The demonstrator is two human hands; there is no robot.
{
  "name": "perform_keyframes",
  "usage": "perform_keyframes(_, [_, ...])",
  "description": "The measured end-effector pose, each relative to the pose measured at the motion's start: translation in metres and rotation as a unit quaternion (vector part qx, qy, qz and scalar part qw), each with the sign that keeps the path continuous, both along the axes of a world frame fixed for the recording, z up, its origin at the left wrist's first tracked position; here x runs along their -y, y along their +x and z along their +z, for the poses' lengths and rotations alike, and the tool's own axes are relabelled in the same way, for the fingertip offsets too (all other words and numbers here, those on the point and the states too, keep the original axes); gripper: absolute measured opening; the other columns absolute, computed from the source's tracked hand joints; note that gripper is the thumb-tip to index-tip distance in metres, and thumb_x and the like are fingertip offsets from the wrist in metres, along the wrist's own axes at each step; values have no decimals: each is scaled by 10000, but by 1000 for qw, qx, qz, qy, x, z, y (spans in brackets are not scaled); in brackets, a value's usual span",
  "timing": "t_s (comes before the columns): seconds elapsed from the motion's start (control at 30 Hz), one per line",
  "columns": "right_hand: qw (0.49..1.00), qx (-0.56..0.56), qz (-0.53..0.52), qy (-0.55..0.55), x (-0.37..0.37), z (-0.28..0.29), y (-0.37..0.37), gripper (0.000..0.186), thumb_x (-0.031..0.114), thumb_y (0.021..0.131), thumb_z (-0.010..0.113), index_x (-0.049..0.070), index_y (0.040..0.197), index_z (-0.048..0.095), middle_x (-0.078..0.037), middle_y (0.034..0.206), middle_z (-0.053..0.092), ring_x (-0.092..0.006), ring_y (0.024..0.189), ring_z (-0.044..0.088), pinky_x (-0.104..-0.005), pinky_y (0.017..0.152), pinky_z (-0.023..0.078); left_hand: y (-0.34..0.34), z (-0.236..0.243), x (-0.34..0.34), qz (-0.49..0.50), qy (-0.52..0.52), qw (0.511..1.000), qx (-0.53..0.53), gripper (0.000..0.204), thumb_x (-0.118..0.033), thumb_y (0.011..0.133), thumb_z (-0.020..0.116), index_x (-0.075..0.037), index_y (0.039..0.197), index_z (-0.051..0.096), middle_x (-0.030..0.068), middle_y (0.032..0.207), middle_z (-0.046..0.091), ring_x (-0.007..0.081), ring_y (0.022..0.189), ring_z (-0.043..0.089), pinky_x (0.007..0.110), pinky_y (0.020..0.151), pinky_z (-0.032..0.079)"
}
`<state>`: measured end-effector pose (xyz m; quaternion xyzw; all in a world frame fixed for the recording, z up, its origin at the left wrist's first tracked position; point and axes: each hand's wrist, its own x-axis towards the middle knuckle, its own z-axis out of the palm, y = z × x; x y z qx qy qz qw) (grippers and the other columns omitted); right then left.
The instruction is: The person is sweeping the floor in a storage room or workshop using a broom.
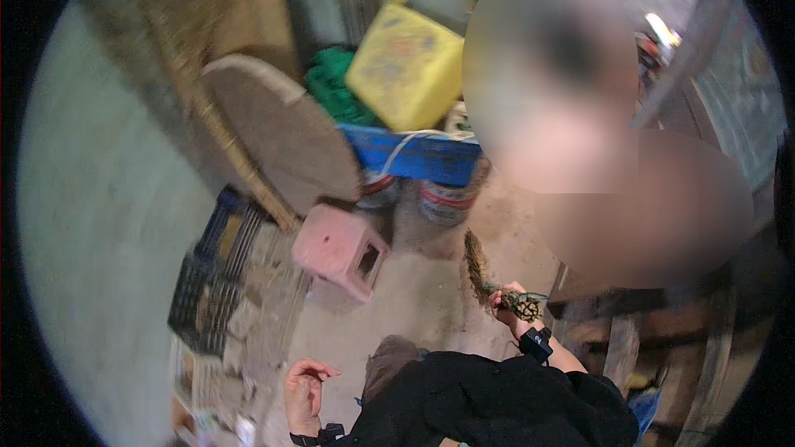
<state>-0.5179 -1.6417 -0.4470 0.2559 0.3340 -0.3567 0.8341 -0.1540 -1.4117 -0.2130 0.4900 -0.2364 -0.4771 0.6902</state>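
My right hand (507, 305) is wrapped round a short hand broom (475, 263) of bundled stalks. Its brownish brush end points away over the floor, and the cut stalk ends of the handle show by my wrist, with a bit of green strand there. My left hand (305, 389) is raised at the lower left with nothing in it, its fingers loosely bent and apart. Each wrist wears a dark band. The pink plastic stool (333, 244) stands ahead of my left hand, out of reach of its fingers.
Black crates (199, 302) stand along the left wall. A large round board (286, 136) leans behind the stool beside a bamboo pole (236, 157). A yellow container (406, 66) and green cloth (335, 83) rest above a blue board (414, 153). Wooden slats (621, 343) lie at right; blurred patches hide the upper right.
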Motion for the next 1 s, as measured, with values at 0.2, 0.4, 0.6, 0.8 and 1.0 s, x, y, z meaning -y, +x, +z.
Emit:
perform_keyframes(0.2, [985, 2, -171, 7, 93, -8, -96, 185, 219, 714, 605, 63, 758, 516, -52, 664, 520, -184, 642, 538, -282, 536, 462, -34, -21, 263, -263, 57, 963, -2, 611, -483, 784, 639, 64, 1042, 550, 95, 817, 563, 213, 830, 568, 411, 833, 478])
perform_keyframes(0.4, [931, 14, -364, -22, 172, 23, -143, 235, 134, 728, 653, -8, 786, 475, -114, 802, 482, -189, 731, 542, -265, 637, 524, -94, -42, 471, -439, 20, 896, -56, 658, -509, 807, 595, 76, 1101, 528, 95, 866, 567, 216, 880, 562, 392, 884, 440])
perform_keyframes(0.6, [892, 84, -439, 62, 276, 111, -207, 228, 200, 786, 608, 15, 892, 527, -85, 764, 502, -219, 804, 529, -319, 654, 489, -205, -50, 646, -584, 78, 804, -85, 681, -491, 826, 569, 82, 1181, 478, 98, 907, 564, 189, 905, 556, 380, 906, 421])
perform_keyframes(0.8, [919, 102, -380, -11, 373, 59, -335, 453, 191, 787, 585, -114, 1022, 347, -109, 848, 483, -188, 722, 559, -268, 597, 494, -375, -64, 803, -660, 54, 745, -84, 678, -514, 812, 573, 59, 1166, 500, 93, 857, 569, 233, 886, 568, 372, 864, 423])
perform_keyframes(1.0, [953, 1, -303, 22, 494, 42, -472, 410, 231, 782, 579, -123, 920, 426, -99, 723, 521, -172, 595, 560, -233, 470, 467, -559, -53, 920, -651, 2, 757, -52, 694, -536, 791, 589, 43, 1164, 510, 70, 843, 558, 221, 897, 565, 356, 848, 425])
